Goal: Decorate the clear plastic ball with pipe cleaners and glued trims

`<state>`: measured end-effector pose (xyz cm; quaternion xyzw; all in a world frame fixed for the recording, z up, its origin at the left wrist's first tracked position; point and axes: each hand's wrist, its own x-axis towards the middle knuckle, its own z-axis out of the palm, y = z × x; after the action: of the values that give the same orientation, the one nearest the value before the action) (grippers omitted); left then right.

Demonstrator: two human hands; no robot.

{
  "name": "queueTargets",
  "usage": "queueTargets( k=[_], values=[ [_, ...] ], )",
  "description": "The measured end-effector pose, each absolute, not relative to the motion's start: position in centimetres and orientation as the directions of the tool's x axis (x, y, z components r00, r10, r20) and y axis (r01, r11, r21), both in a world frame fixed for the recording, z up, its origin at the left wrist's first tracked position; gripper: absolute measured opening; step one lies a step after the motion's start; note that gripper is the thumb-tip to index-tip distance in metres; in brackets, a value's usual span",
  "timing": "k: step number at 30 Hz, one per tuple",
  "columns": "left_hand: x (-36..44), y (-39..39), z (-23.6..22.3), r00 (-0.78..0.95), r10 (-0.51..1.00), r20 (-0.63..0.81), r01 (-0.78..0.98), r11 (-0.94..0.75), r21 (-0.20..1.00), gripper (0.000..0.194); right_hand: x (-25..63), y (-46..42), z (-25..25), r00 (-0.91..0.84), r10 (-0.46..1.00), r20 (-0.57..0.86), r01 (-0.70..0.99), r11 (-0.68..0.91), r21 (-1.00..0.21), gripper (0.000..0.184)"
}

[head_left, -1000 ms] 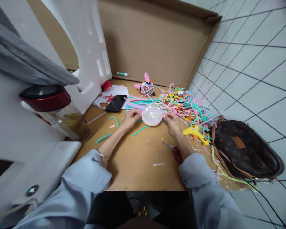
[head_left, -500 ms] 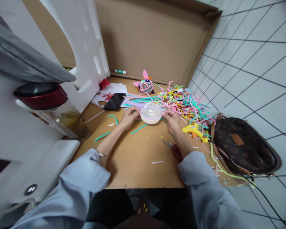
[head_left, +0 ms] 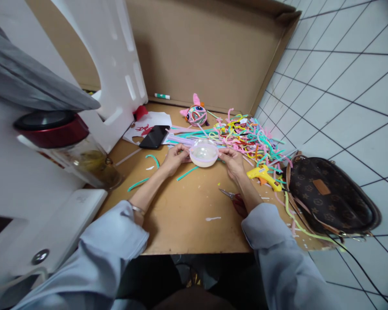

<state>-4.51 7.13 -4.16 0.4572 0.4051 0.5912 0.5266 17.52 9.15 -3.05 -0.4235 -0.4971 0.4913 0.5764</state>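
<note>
Between my hands is a clear plastic ball (head_left: 203, 159), see-through on top and milky below, with a pale lilac band, like a pipe cleaner, round its middle. My left hand (head_left: 177, 158) is closed in a pinch at the ball's left side. On the opposite side, my right hand (head_left: 232, 160) pinches at the band's right end. Whether the fingertips grip the band alone or the ball's wall too, I cannot tell. Just behind the ball lie straight lilac pipe cleaners (head_left: 181, 140). Scissors (head_left: 234, 200) with red handles lie by my right wrist.
A tangle of colourful pipe cleaners (head_left: 248, 135) spreads at the back right, beside a yellow glue gun (head_left: 264, 175) and a brown handbag (head_left: 333, 198). Behind stands a decorated pink ball figure (head_left: 196, 115). A black phone (head_left: 154, 137) and a glass tea bottle (head_left: 97, 163) are on the left.
The whole view has shifted very slightly. Both hands keep their pinch at the ball's sides, and the ball stays in nearly the same place.
</note>
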Motion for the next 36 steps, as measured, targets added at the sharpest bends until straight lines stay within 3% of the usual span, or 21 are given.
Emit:
queueTargets(
  k=[13, 24, 30, 36],
  values=[
    [-4.80, 6.99, -4.16, 0.012, 0.987, 0.162, -0.211, -0.156, 0.965, 0.032, 17.75, 9.36, -3.53, 0.026, 0.986, 0.166, -0.089, 0.168, -0.982, 0.021],
    [-5.17, 7.09, -4.63, 0.020, 0.973, 0.230, -0.071, -0.228, 0.971, 0.032, 17.65, 9.20, -3.41, 0.017, 0.982, 0.188, -0.097, 0.189, -0.977, 0.019],
    [-5.08, 7.13, -4.78, 0.008, 0.960, 0.279, -0.040, -0.278, 0.960, 0.025, 17.87, 9.18, -3.43, -0.002, 0.975, 0.221, -0.074, 0.220, -0.973, 0.019],
    [-5.29, 7.18, -4.82, 0.046, 0.940, 0.338, 0.100, -0.341, 0.935, 0.017, 18.42, 9.24, -3.71, -0.009, 0.974, 0.228, -0.022, 0.228, -0.973, 0.022]
  ],
)
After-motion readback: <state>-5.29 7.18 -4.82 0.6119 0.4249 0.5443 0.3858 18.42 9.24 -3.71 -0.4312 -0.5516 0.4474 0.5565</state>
